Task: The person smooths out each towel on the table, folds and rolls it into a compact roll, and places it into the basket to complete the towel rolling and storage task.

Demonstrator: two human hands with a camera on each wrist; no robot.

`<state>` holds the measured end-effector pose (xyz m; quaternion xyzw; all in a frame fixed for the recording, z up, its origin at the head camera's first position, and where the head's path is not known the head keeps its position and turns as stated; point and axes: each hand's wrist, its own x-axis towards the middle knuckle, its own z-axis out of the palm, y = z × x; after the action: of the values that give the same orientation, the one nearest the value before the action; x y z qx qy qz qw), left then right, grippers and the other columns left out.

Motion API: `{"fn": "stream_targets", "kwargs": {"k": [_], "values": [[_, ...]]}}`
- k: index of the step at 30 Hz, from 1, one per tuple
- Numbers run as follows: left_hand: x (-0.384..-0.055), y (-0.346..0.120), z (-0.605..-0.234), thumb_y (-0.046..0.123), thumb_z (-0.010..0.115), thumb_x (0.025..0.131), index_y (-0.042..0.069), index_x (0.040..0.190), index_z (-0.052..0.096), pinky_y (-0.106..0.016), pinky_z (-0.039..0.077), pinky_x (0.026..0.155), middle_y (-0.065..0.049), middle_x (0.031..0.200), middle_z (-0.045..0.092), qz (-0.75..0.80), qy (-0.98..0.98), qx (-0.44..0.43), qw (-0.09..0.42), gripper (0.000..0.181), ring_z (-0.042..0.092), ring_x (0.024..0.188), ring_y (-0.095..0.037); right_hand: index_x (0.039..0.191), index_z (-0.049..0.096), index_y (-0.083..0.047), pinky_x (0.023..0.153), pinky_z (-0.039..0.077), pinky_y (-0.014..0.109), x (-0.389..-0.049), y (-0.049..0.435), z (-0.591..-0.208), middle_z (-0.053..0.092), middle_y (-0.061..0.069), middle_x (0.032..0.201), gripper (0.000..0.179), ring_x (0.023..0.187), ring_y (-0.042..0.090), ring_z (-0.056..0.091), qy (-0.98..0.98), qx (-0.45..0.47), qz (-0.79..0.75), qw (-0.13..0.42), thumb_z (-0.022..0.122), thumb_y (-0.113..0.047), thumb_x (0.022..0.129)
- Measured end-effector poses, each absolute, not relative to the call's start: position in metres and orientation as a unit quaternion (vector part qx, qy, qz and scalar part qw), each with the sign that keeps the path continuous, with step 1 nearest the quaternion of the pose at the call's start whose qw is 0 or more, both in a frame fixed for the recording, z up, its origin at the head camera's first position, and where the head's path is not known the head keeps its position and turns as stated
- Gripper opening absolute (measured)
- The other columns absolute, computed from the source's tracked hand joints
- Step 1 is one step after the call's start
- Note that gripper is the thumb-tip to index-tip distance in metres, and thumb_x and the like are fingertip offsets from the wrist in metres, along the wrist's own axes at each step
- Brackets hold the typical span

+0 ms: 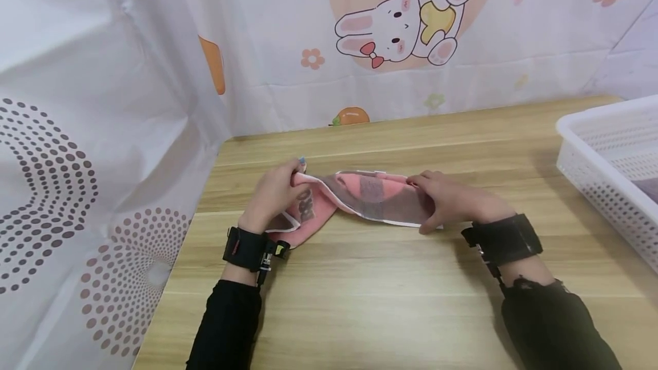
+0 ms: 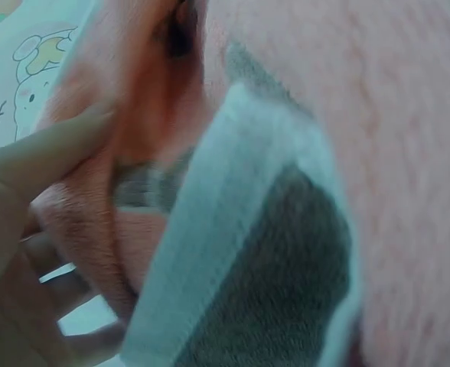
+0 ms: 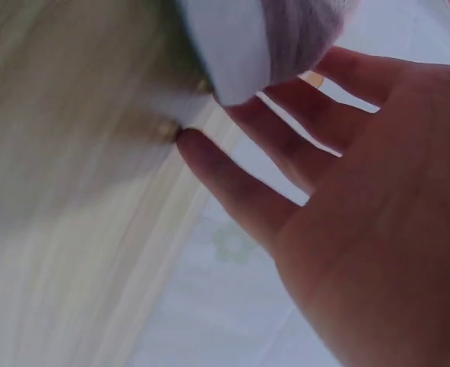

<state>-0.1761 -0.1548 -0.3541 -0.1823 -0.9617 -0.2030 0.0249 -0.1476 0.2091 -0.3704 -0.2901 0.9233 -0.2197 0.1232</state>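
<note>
Centre of tabletop, clock dial taken from the cloth, head view:

Item one: cloth (image 1: 393,210), pink and grey with white edging, lying on the wood-grain table (image 1: 370,296), twisted near its middle; left portion folded, with more pink showing; right portion flatter, grey uppermost with a pink patch.

Item two: left hand (image 1: 275,190), at nine o'clock, grasping the cloth, thumb on one face and fingers behind; a white-edged grey corner hangs beside it in the left wrist view.

Item three: right hand (image 1: 452,197), at three o'clock, thumb and fingers spread across the cloth's end and touching it; whether they pinch it cannot be told.

Item four: black wristbands (image 1: 509,238), one per arm; dark sleeves (image 1: 555,318) at four o'clock and between seven and eight.

Item five: white plastic basket (image 1: 581,156), perforated, at three o'clock, well apart from the cloth; grey item (image 1: 650,188) inside, partly in view.

Item six: printed curtain (image 1: 277,27), at twelve, bearing a sideways rabbit.

Item seven: dotted sheet (image 1: 154,90), white, at nine, beyond the table edge.
</note>
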Motion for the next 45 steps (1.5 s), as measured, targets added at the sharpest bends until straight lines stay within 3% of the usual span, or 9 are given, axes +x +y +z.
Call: {"fn": "stream_targets", "kwargs": {"k": [4,10,15,24,28,32,36,40,45], "values": [[-0.175,-0.151,-0.350,0.027,0.076,0.089,0.010,0.092,0.056,-0.030,0.032,0.056,0.000,0.067,0.045,-0.208,-0.959,-0.169,0.089,0.026,0.045,0.062,-0.019,0.140,0.044,0.005,0.092,0.046,0.050,-0.144,0.203,-0.369,0.055,0.017,0.120,0.095,0.109,0.033,0.051,0.932,-0.283,-0.197,0.115,0.090,-0.034,0.066],[-0.175,-0.150,-0.351,0.028,0.076,0.089,0.010,0.085,0.054,-0.030,0.031,0.053,0.001,0.062,0.041,-0.207,-0.953,-0.166,0.146,0.028,0.043,0.058,-0.018,0.138,0.046,0.007,0.092,0.049,0.051,-0.135,0.184,-0.364,0.061,0.021,0.116,0.079,0.106,0.037,0.059,0.954,-0.267,-0.117,0.075,0.083,-0.019,0.073],[-0.172,-0.148,-0.349,0.029,0.077,0.087,0.011,0.084,0.054,-0.030,0.031,0.052,0.001,0.061,0.043,-0.225,-0.946,-0.155,0.176,0.030,0.044,0.057,-0.018,0.144,0.036,0.011,0.089,0.052,0.052,-0.128,0.170,-0.363,0.063,0.029,0.119,0.092,0.103,0.041,0.064,0.957,-0.273,-0.088,0.041,0.085,-0.029,0.076],[-0.171,-0.144,-0.343,0.024,0.078,0.085,0.011,0.068,0.045,-0.033,0.030,0.055,0.004,0.056,0.032,-0.243,-0.920,-0.179,0.250,0.039,0.041,0.056,-0.022,0.095,0.062,-0.003,0.060,0.048,0.038,-0.127,0.163,-0.364,0.057,0.004,0.075,0.050,0.066,0.019,0.055,0.956,-0.280,-0.091,0.012,0.087,-0.041,0.072],[-0.171,-0.144,-0.343,0.021,0.076,0.086,0.011,0.063,0.040,-0.040,0.038,0.065,0.005,0.054,0.028,-0.236,-0.913,-0.189,0.275,0.044,0.038,0.051,-0.022,0.114,0.065,-0.004,0.058,0.047,0.036,-0.124,0.159,-0.363,0.054,0.000,0.068,0.073,0.061,0.017,0.052,0.960,-0.268,-0.081,0.016,0.086,-0.055,0.066],[-0.170,-0.144,-0.343,0.021,0.072,0.088,0.012,0.061,0.038,-0.043,0.042,0.072,0.006,0.053,0.026,-0.236,-0.905,-0.194,0.295,0.045,0.034,0.047,-0.018,0.110,0.068,-0.004,0.051,0.046,0.036,-0.118,0.149,-0.365,0.050,-0.002,0.061,0.080,0.053,0.017,0.050,0.965,-0.254,-0.066,0.003,0.084,-0.064,0.061],[-0.168,-0.143,-0.341,0.021,0.071,0.087,0.013,0.059,0.035,-0.043,0.041,0.071,0.006,0.054,0.024,-0.236,-0.901,-0.201,0.305,0.046,0.030,0.047,-0.017,0.069,0.059,-0.007,0.048,0.046,0.039,-0.112,0.139,-0.369,0.048,-0.001,0.059,0.038,0.051,0.017,0.048,0.964,-0.255,-0.055,-0.039,0.083,-0.038,0.070],[-0.166,-0.143,-0.340,0.019,0.073,0.087,0.013,0.059,0.036,-0.042,0.039,0.070,0.006,0.055,0.024,-0.232,-0.899,-0.207,0.307,0.047,0.030,0.047,-0.016,0.062,0.053,-0.009,0.049,0.047,0.041,-0.109,0.137,-0.371,0.049,0.001,0.059,0.023,0.053,0.019,0.049,0.964,-0.255,-0.046,-0.062,0.075,-0.012,0.067],[-0.167,-0.144,-0.339,0.020,0.073,0.088,0.013,0.057,0.036,-0.041,0.038,0.070,0.007,0.054,0.023,-0.231,-0.899,-0.212,0.305,0.049,0.029,0.047,-0.016,0.066,0.058,-0.006,0.049,0.049,0.041,-0.109,0.141,-0.373,0.056,0.006,0.060,0.016,0.053,0.022,0.055,0.958,-0.268,-0.026,-0.095,0.069,-0.001,0.076]]}}
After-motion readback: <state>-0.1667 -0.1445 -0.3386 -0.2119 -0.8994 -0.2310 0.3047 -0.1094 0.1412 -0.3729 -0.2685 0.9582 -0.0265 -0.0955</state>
